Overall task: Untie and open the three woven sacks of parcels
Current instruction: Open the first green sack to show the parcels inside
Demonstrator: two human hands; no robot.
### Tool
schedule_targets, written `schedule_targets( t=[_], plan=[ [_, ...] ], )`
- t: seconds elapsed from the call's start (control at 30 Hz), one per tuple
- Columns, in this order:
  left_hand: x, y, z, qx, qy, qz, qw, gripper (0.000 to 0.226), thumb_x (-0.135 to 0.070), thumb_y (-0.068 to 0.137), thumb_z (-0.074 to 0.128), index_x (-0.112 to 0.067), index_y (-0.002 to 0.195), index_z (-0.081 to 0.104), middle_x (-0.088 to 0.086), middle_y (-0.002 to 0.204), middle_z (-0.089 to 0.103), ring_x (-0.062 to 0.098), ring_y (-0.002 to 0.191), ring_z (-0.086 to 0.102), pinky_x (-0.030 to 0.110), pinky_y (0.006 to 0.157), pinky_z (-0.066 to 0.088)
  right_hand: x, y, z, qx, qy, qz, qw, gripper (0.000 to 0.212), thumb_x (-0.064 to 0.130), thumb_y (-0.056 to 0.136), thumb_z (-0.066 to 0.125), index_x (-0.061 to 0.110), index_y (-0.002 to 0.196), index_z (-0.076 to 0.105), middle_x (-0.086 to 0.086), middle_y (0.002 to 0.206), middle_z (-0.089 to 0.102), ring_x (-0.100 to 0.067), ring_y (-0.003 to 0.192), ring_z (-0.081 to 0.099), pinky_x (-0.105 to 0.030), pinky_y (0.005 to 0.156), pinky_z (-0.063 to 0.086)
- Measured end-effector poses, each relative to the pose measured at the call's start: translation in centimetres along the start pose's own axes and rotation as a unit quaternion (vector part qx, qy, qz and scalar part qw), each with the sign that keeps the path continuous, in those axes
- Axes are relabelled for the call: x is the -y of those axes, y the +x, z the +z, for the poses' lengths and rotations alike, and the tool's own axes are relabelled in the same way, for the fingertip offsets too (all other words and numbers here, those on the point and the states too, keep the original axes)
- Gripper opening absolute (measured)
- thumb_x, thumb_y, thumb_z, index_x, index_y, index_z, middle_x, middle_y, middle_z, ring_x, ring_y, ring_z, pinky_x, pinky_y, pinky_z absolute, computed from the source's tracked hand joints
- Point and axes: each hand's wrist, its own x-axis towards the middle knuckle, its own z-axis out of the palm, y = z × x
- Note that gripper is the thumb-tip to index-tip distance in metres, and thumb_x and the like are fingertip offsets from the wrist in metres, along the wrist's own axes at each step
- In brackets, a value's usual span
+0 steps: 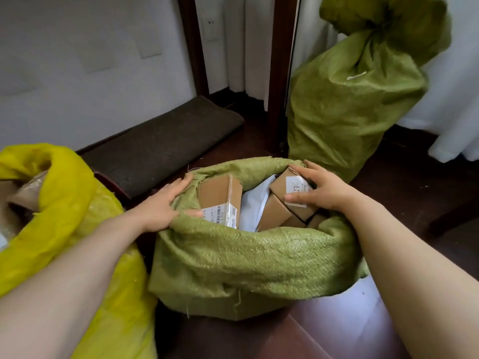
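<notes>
Middle green sack [246, 255] on floor [414, 193], mouth open, rim rolled. Left hand [163, 206] pinches rim, thumb inside; right hand [321, 190] fingers curl on cardboard box [294, 187], maybe just steadying. Roll rim evenly, don't spill. Far green sack [357, 99] tied.

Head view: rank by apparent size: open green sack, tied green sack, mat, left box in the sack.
1. Open green sack, but it is nearer the camera, so its lead over the tied one is unsure.
2. Tied green sack.
3. Mat.
4. Left box.
</notes>
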Motion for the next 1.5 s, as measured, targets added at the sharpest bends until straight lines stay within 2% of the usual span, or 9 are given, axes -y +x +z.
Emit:
schedule_targets(
  t=[0.2,0.4,0.57,0.7,0.8,0.97,1.2,1.33,1.5],
  plan=[
    [-1.6,-3.6,-0.3,0.068,-0.105,-0.224,0.967,0.11,-0.078,0.068,0.053,-0.028,0.151,0.0,-0.002,0.158,0.011,0.026,0.131,0.042,0.039,0.103,0.041,-0.4,-1.7,-1.0,-0.145,0.082,0.031,0.985,0.083,0.062,0.069,0.068,0.026,0.137,0.038,-0.007,0.151,0.025,-0.022,0.138,0.028,-0.037,0.111,0.026],
    [-2.4,-2.9,1.2,0.014,-0.243,-0.23,0.942,0.065,-0.037,0.07,0.075,-0.012,0.125,0.052,0.006,0.112,0.063,0.022,0.093,0.065,0.033,0.066,0.059,-1.3,-3.4,-3.4,0.116,-0.077,0.239,0.961,0.125,0.069,0.05,0.076,0.031,0.15,0.013,0.0,0.155,0.025,-0.024,0.14,0.03,-0.042,0.112,0.029],
    [-3.3,0.6,2.0,-0.198,-0.347,-0.167,0.901,0.066,-0.022,0.078,0.068,-0.013,0.138,0.044,0.012,0.136,0.051,0.031,0.118,0.052,0.043,0.101,0.044,-2.2,-3.2,-1.9,-0.091,0.03,0.207,0.974,0.099,0.049,0.066,0.078,0.015,0.145,0.03,-0.009,0.148,0.037,-0.029,0.134,0.038,-0.037,0.105,0.035],
    [-8.2,0.6,1.5,-0.232,-0.37,-0.14,0.889,0.099,-0.076,0.068,0.052,-0.031,0.149,0.017,0.007,0.157,0.013,0.03,0.143,0.016,0.05,0.114,0.022,-1.7,-2.5,-0.3,-0.156,0.115,0.208,0.959,0.104,0.061,0.057,0.072,0.015,0.142,0.033,-0.015,0.144,0.038,-0.033,0.131,0.037,-0.045,0.108,0.036],
    [-12.5,-1.4,2.0,-0.175,-0.012,-0.104,0.979,0.117,-0.09,0.055,0.045,-0.032,0.149,0.006,0.01,0.154,-0.025,0.03,0.141,-0.026,0.064,0.109,-0.003,-1.3,-2.3,0.6,-0.135,0.018,0.232,0.963,0.104,0.061,0.057,0.073,0.018,0.141,0.029,-0.021,0.143,0.03,-0.037,0.135,0.025,-0.045,0.112,0.028],
    [-14.6,-5.0,7.4,0.082,0.323,0.064,0.941,0.135,-0.083,0.05,0.06,-0.022,0.15,-0.007,0.006,0.156,-0.021,0.022,0.141,-0.027,0.061,0.109,-0.017,-1.4,-1.9,1.1,-0.122,-0.021,0.307,0.944,0.1,0.056,0.066,0.072,0.012,0.142,0.023,-0.034,0.147,0.013,-0.044,0.138,0.011,-0.045,0.111,0.023],
    [-11.9,-3.4,11.5,-0.211,0.316,0.191,0.905,0.059,-0.006,0.083,0.05,-0.026,0.136,0.035,-0.009,0.133,0.049,0.015,0.13,0.041,0.037,0.115,0.006,-3.5,-2.4,-1.0,-0.134,0.103,0.26,0.951,0.056,0.029,0.075,0.067,0.004,0.123,0.053,-0.015,0.118,0.057,-0.033,0.11,0.055,-0.037,0.088,0.05],
    [-10.7,-0.5,9.4,-0.342,0.327,0.209,0.856,0.041,0.005,0.068,0.055,-0.017,0.101,0.063,0.003,0.094,0.062,0.027,0.091,0.06,0.041,0.092,0.041,-3.2,-2.3,-0.8,-0.144,0.285,0.264,0.91,0.052,0.015,0.077,0.067,0.003,0.124,0.049,-0.015,0.117,0.055,-0.032,0.105,0.057,-0.037,0.081,0.05],
    [-6.9,-1.0,11.9,-0.396,0.256,0.148,0.869,0.036,-0.013,0.058,0.066,-0.012,0.093,0.058,0.009,0.089,0.057,0.031,0.086,0.052,0.045,0.089,0.037,-2.6,-2.1,1.7,-0.158,0.4,0.262,0.864,0.038,0.005,0.077,0.07,0.007,0.106,0.046,-0.01,0.096,0.053,-0.023,0.086,0.054,-0.034,0.075,0.045]
  ],
)
